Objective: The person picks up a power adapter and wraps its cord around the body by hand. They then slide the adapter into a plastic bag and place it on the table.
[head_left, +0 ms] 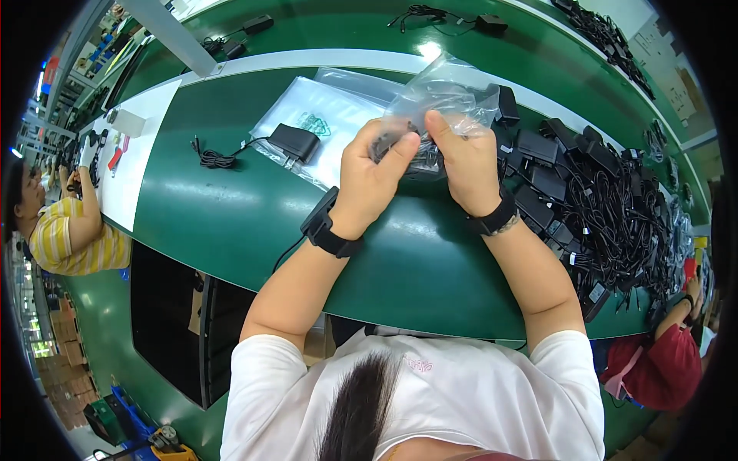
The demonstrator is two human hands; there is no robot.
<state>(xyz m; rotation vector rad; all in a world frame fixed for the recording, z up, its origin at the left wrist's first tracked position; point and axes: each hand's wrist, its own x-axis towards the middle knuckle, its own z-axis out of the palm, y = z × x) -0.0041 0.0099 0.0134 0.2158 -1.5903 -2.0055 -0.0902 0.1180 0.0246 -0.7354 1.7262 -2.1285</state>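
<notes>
In front of me, a clear plastic bag (455,78) is pinched between both hands, above the green table. A coiled black cable (427,159) shows in and under the film between my thumbs; its ends are partly hidden. My left hand (377,165) closes on the bag's left side around part of the coil. Thumb raised against the film, my right hand (470,165) grips the other side. Beyond my left hand lies a stack of flat clear bags (288,104), with a black power adapter (294,143) resting on its near edge, its cord bundled to the left.
A large heap of black adapters and cables (607,200) covers the table's right side. Further adapters (490,24) lie on the far green surface. A metal post (173,34) rises at the back left. Two people, in yellow stripes (77,234) and dark red (665,365), work at either side.
</notes>
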